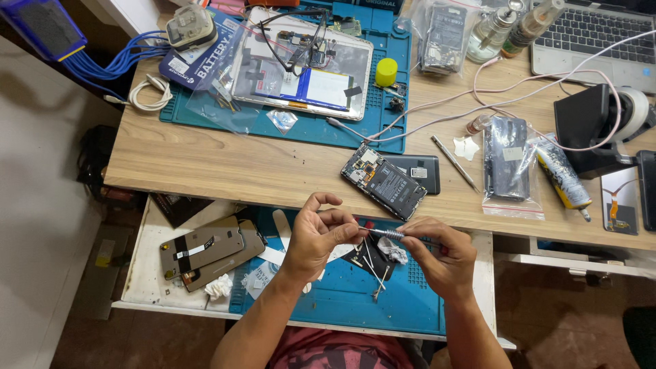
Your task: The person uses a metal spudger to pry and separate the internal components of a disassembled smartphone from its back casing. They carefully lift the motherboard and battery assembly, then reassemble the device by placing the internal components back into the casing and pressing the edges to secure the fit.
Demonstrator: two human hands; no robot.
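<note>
light: bright, even | shadows: soft under hands | focus: sharp | edges: slightly bowed

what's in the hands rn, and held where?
A small screwdriver, held in both: right hand pinches the knurled metal handle, left hand fingertips hold its tip end. Anything tiny at the tip can't be told.

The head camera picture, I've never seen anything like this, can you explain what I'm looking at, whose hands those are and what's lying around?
This one picture comes from a camera worn on a person's head, looking down at their own two bare hands. The left hand and right hand together pinch a small metal screwdriver above a pulled-out drawer lined with a blue mat. On the wooden desk above lie an opened phone with its insides showing, an opened tablet on a second blue mat, a yellow cap, a bagged phone part, a glue tube and a laptop.
</note>
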